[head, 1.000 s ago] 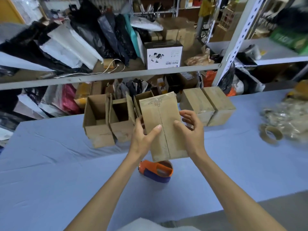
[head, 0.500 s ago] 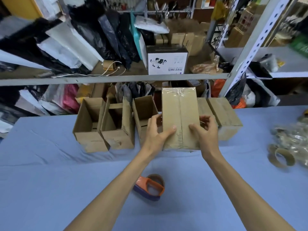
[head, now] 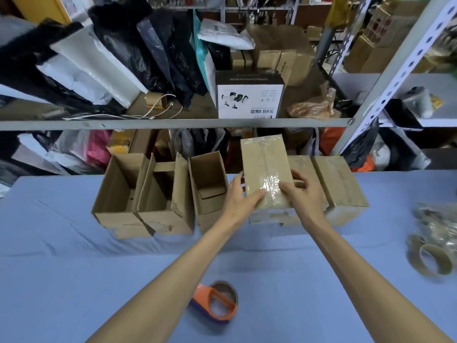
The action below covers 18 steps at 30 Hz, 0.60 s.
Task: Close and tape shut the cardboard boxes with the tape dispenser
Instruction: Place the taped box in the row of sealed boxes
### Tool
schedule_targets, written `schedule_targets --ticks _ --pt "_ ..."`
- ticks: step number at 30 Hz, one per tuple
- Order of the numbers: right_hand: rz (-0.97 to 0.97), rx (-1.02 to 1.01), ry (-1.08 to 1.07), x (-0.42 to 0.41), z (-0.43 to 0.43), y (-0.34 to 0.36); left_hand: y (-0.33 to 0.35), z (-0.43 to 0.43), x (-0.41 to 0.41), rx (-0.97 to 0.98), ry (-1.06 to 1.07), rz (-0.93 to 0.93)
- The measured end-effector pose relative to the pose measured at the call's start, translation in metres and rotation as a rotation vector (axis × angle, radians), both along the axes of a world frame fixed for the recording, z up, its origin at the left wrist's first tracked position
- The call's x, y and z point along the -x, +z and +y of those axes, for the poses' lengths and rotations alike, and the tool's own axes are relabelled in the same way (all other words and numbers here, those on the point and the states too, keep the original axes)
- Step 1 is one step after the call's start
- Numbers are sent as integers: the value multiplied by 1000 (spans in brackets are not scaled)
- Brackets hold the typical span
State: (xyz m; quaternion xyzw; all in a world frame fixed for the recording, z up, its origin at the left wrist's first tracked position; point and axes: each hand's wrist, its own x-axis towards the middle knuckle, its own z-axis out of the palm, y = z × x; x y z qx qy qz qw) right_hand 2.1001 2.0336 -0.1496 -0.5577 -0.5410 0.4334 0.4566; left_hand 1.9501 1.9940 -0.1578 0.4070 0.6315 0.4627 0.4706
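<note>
We see both hands clasping a taped box (head: 264,167) at the far side of the counter (head: 74,280), about midway along its far edge. The left hand (head: 241,198) grips the box's left side: its fingers (head: 237,180) curl round that side and the thumb lies flat across the near end of the top face. The right hand (head: 305,198) grips the opposite side the same way, its fingers (head: 298,175) bent over the right edge and the thumb pressing the shiny tape seam. The box tilts, far end raised, above a closed box (head: 272,216) standing on the counter; we cannot tell whether the two touch. Just beside that one, to the right, stands another closed box (head: 342,189). To the left, three open boxes (head: 163,201) stand in a row along the far edge, flaps up. The tape dispenser (head: 215,303), orange with a brown roll, lies untouched near the counter's near edge, between the two forearms. Bare tape cores (head: 430,259) lie at the right edge.
</note>
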Motion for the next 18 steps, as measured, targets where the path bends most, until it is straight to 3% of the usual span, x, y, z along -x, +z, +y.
schedule_targets --ticks 3,6,13,18 --pt "-94 13 36 3 17 -14 -8 27 -2 100 -52 163" --pt "-253 20 92 3 30 -30 -17 50 -4 328 -132 334" --pt "-640 15 190 0 45 -60 -44 72 -11 430 -143 337" --pt "-759 89 158 7 48 -73 -58 76 -13 428 -128 342"
